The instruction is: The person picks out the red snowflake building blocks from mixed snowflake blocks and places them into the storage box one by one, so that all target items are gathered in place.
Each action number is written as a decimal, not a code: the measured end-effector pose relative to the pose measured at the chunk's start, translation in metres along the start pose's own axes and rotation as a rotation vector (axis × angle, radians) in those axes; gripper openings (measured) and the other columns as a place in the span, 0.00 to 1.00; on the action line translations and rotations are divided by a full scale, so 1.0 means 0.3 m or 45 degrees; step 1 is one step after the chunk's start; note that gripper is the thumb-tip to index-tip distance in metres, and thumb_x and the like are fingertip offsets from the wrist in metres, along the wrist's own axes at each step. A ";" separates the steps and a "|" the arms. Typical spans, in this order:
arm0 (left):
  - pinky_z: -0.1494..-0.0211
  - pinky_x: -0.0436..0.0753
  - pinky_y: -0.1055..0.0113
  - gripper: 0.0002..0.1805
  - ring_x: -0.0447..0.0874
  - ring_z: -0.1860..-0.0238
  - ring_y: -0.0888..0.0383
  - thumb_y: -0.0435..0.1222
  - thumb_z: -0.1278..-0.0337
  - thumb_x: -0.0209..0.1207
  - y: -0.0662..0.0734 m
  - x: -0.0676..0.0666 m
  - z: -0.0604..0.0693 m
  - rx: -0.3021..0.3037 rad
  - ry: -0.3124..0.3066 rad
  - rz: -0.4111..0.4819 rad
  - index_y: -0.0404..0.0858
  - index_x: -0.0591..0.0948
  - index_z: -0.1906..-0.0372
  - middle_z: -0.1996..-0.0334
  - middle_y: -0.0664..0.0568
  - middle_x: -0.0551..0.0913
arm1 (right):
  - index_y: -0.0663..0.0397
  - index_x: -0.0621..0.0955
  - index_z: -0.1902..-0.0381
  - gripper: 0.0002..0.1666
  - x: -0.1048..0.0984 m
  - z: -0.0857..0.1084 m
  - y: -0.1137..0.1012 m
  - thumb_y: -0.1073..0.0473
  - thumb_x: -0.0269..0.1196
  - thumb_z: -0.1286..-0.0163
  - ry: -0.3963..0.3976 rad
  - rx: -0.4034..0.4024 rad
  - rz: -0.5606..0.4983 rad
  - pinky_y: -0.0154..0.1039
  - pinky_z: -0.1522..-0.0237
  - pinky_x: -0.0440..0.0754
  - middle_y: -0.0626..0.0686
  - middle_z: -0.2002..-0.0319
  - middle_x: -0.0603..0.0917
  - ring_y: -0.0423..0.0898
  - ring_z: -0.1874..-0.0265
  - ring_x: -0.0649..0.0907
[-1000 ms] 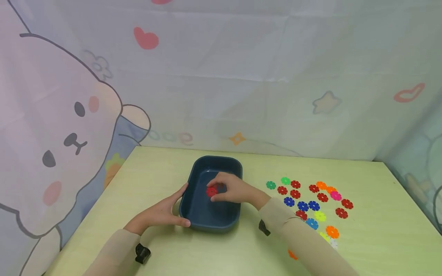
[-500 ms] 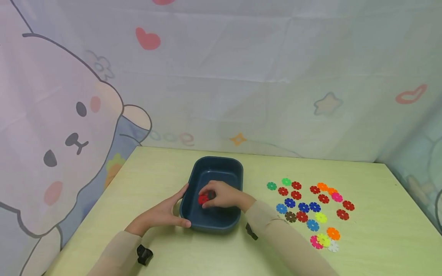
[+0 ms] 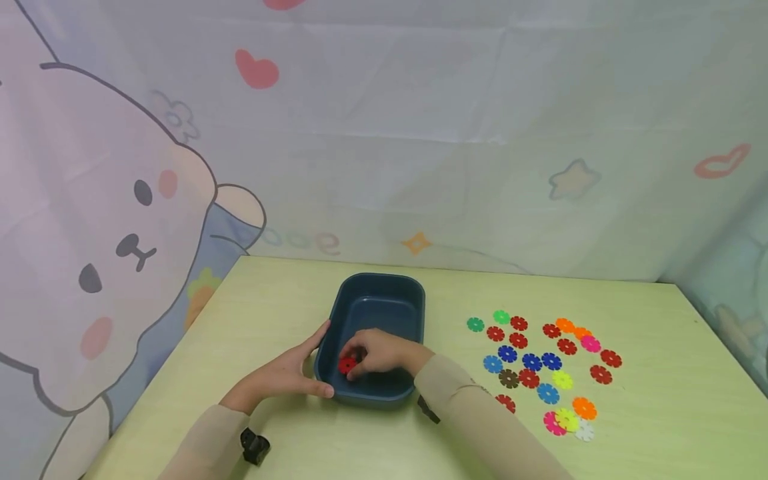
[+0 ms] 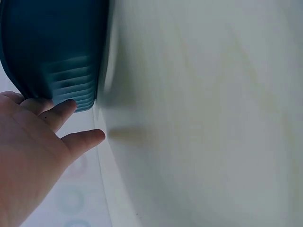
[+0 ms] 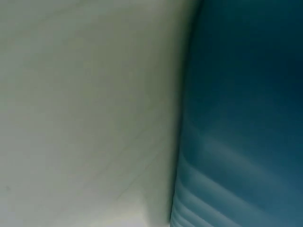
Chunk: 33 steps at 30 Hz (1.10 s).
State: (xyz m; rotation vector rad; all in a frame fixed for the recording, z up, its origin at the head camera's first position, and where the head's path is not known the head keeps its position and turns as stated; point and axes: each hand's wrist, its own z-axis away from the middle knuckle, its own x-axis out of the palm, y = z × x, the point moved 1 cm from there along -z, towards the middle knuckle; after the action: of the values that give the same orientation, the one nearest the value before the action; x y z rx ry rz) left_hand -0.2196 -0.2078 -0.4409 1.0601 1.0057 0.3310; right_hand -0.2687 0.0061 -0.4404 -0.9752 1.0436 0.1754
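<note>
A dark blue rectangular tub (image 3: pixel 390 313) stands on the pale table. My left hand (image 3: pixel 277 377) rests on its left side with fingers spread, the thumb near the front left corner; in the left wrist view those fingers touch the ribbed outer wall (image 4: pixel 73 78). Inside the tub, low at the front left, my right hand (image 3: pixel 381 352) pinches a red notched plastic disc (image 3: pixel 347 365) between thumb and fingers. Something dark shows just behind that disc, too small to identify. The right wrist view holds only the tub's outer wall (image 5: pixel 227 118) and blurred tabletop.
Several notched discs in many colours lie scattered right of the tub, among them a brown disc (image 3: pixel 509 379) and a white disc (image 3: pixel 585 430). A pink disc (image 3: pixel 553 424) partly lies under a yellow one. A printed curtain (image 3: pixel 480 167) hangs behind the table.
My right hand has moved left and toward the front inside the tub with the red disc. Its sleeve has uncovered more discs on the table. The left hand stays on the tub.
</note>
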 end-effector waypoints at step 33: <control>0.31 0.56 0.38 0.66 0.45 0.25 0.39 0.49 0.61 0.76 0.012 -0.004 -0.006 -0.041 0.045 -0.077 0.43 0.42 0.22 0.24 0.41 0.45 | 0.51 0.83 0.47 0.25 -0.029 0.025 0.002 0.53 0.73 0.43 0.039 -0.071 0.016 0.29 0.62 0.74 0.46 0.66 0.80 0.37 0.67 0.74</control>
State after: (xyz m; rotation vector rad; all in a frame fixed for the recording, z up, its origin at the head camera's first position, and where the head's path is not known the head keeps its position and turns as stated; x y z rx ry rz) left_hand -0.2210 -0.2058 -0.4376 0.9958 1.0585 0.3164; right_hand -0.2688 0.0147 -0.4326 -1.0246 1.0782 0.2013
